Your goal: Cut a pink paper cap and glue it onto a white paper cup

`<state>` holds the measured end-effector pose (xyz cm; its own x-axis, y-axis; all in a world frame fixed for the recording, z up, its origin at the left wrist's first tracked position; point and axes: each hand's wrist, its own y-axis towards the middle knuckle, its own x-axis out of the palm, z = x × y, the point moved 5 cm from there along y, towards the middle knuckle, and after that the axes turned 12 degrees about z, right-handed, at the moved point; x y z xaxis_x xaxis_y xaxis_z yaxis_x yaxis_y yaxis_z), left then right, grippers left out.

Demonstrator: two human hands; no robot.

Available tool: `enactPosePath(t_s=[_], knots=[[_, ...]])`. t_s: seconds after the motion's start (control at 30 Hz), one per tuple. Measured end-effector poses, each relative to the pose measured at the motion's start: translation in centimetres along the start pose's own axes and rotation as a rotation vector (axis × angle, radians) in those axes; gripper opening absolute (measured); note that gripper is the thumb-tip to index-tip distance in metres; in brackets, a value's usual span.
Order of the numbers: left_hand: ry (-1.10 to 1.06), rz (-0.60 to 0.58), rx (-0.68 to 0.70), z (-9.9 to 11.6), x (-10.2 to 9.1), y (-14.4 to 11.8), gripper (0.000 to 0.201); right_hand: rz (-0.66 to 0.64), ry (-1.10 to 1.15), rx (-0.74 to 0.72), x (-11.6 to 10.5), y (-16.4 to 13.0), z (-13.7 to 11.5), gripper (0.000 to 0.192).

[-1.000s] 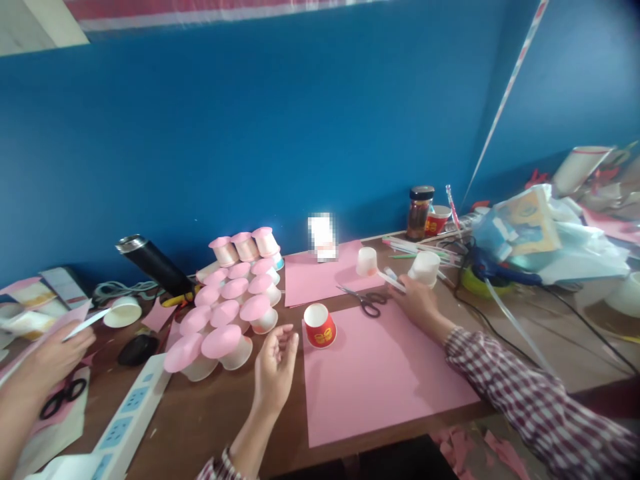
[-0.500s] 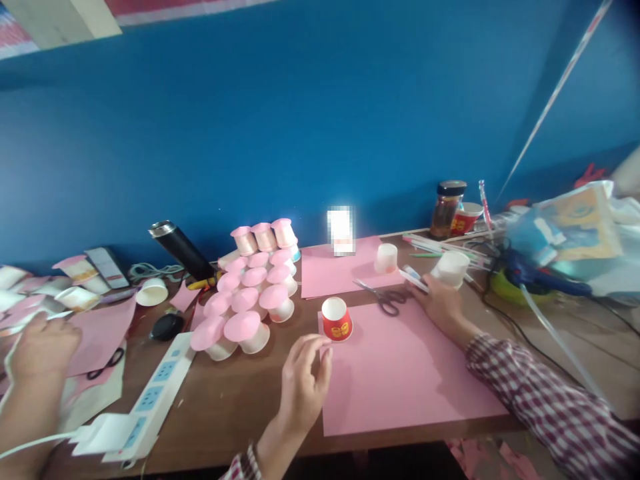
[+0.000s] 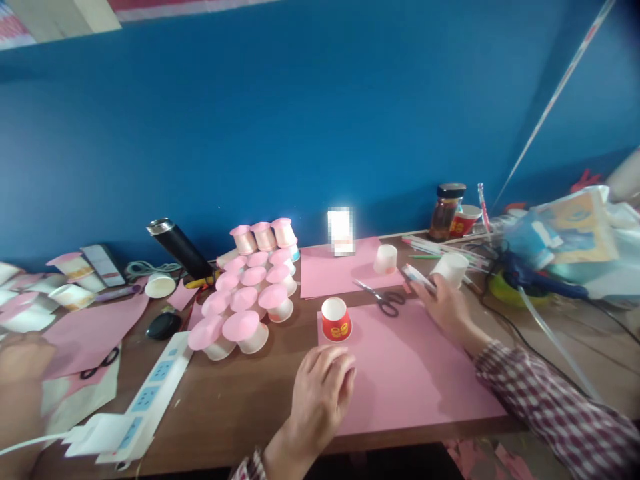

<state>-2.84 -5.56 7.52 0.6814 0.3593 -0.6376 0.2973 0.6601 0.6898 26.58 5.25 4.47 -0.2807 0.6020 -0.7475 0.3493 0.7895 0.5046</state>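
Observation:
My left hand [image 3: 320, 393] lies palm down, fingers loosely apart, on the near left edge of a large pink paper sheet [image 3: 410, 380]. It holds nothing. Just beyond it an upside-down red paper cup [image 3: 336, 319] stands on the sheet's far left corner. My right hand [image 3: 445, 307], in a checked sleeve, rests at the sheet's far right corner and grips a thin white-and-blue pen [image 3: 417, 277]. Black-handled scissors [image 3: 384, 298] lie to the left of that hand. A white cup [image 3: 453, 269] stands just behind it.
A cluster of several pink-topped white cups [image 3: 245, 300] stands to the left, with a power strip [image 3: 150, 393], a black flask [image 3: 177, 248] and a second pink sheet [image 3: 330, 273]. Another person's hand [image 3: 20, 363] is at far left. A glue gun [image 3: 535, 279], cables and bags crowd the right.
My left hand has moved right and turned palm down onto the pink sheet's edge. My right hand has raised the pen slightly. The view has shifted left.

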Motion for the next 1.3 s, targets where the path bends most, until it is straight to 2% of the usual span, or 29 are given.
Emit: enactPosePath(t_s=[0.1,0.2,0.33,0.47,0.53,0.6,0.67,0.87,0.93,1.07,1.2,1.3], knots=[[0.116,0.007,0.056,1.0,0.0,0.8,0.036,-0.006,0.183,0.008,-1.3,-0.5,-1.0,0.03],[0.234,0.053,0.026,1.0,0.0,1.9,0.044,-0.017,0.414,0.05,-2.4,-1.0,-2.5,0.024],[0.349,0.024,-0.039,-0.1,0.9,2.8,0.049,-0.194,0.718,0.014,-3.0,-1.9,-5.8,0.029],[0.311,-0.024,-0.076,-1.1,2.1,2.4,0.05,-0.387,0.84,0.05,-3.1,-2.7,-8.5,0.027],[0.269,-0.031,-0.112,-1.4,2.5,2.0,0.05,-0.463,0.876,0.081,-2.9,-2.8,-9.6,0.034],[0.239,-0.034,-0.151,-1.7,2.9,1.4,0.051,-0.521,0.923,0.077,-2.7,-2.6,-10.8,0.041],[0.212,-0.032,-0.185,-1.8,3.3,1.0,0.051,-0.536,0.965,0.079,-2.1,-2.0,-11.8,0.041],[-0.003,0.07,-0.377,-2.7,4.0,-0.3,0.063,-0.45,1.03,0.107,1.3,1.3,-15.2,0.033],[-0.054,0.072,-0.422,-2.9,4.4,-0.6,0.065,-0.477,0.993,0.035,2.7,2.1,-17.0,0.031],[-0.097,0.063,-0.463,-3.2,4.5,-0.8,0.065,-0.628,0.783,-0.202,4.8,2.4,-20.9,0.028],[-0.025,0.14,-0.386,-3.1,3.8,-0.1,0.063,-0.782,0.71,-0.343,5.8,1.7,-23.0,0.032],[0.214,0.134,-0.237,-2.6,3.6,0.6,0.053,-0.755,0.728,-0.316,5.9,1.6,-22.7,0.029]])
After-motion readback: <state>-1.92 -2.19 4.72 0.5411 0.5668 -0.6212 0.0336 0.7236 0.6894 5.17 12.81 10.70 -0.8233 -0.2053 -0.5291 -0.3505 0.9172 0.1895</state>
